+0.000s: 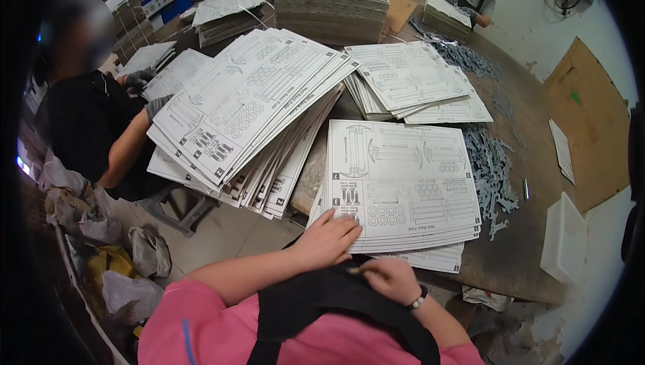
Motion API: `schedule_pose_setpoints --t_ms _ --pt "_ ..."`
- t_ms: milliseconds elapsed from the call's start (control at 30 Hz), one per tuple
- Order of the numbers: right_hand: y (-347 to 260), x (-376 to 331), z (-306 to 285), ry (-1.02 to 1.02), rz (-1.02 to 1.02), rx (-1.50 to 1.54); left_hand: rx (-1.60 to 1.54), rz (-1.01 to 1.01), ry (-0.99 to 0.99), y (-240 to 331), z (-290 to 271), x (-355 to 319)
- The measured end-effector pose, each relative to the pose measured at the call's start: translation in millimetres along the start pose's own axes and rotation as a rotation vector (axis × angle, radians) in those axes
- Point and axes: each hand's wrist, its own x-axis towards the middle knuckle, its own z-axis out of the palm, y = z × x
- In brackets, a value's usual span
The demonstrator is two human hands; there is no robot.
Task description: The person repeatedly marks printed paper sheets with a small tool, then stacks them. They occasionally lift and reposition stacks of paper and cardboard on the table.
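Printed board stack (410,170) at near edge of counter (514,257), left hand (329,237) spread flat on near-left corner, right hand (391,280) curled, grip unclear; boards probably stiff, light singly, best lifted by edges.

One fisheye view looks steeply down and forward from head height, near the left hand (327,239), right hand (392,280) and surface (537,157), reaching the wall (527,26) beyond.

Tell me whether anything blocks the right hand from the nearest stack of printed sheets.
Nothing visible stands between the right hand and the nearest stack; the left hand rests on its near left corner.
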Motion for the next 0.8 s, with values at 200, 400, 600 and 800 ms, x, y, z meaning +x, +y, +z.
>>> schedule_pose_setpoints --t_ms 200,400,600,800 --pt "17 -19 19 -0.117 0.02 0.244 0.258 -0.007 0.056 19 -2 -2" --pt "30 -24 26 -0.141 -0.061 0.271 0.329 -0.059 0.026 20 11 -5" --pt "35 -31 25 -0.106 -0.042 0.293 0.246 0.094 0.092 20 2 -2" --pt "31 -37 20 -0.168 0.012 0.447 0.102 0.066 0.076 35 -57 5"
